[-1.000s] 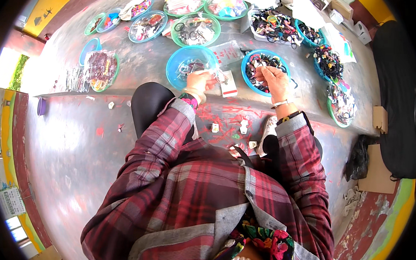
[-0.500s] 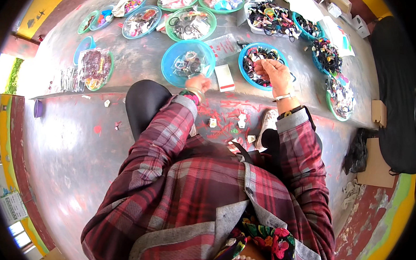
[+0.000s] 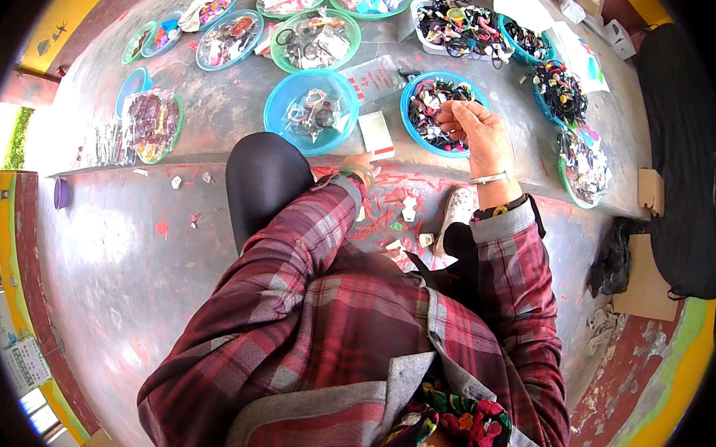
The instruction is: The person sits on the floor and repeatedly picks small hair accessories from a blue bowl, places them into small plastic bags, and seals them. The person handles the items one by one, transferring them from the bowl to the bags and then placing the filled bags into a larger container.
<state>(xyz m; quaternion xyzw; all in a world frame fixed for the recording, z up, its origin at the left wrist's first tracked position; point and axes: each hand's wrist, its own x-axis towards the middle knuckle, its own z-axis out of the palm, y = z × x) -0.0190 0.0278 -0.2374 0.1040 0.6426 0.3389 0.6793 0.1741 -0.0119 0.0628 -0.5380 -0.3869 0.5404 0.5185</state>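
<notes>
Your left hand (image 3: 362,163) has moved from the left bowl (image 3: 276,119) to below the white box (image 3: 374,133); its grip can't be told. Your bent knee (image 3: 268,171) stands in its way leftward. Bowl and box sit near the edge of the platform (image 3: 218,109), probably for reach. Your right hand (image 3: 476,127), pinched narrow, hovers over dark bands (image 3: 427,106) in the right bowl (image 3: 407,117), holding perhaps one.

A light-blue basin (image 3: 272,115) is set on the grey ledge (image 3: 222,109). Right of it, a white box (image 3: 376,131) and bright-blue basin (image 3: 406,122) are placed.
</notes>
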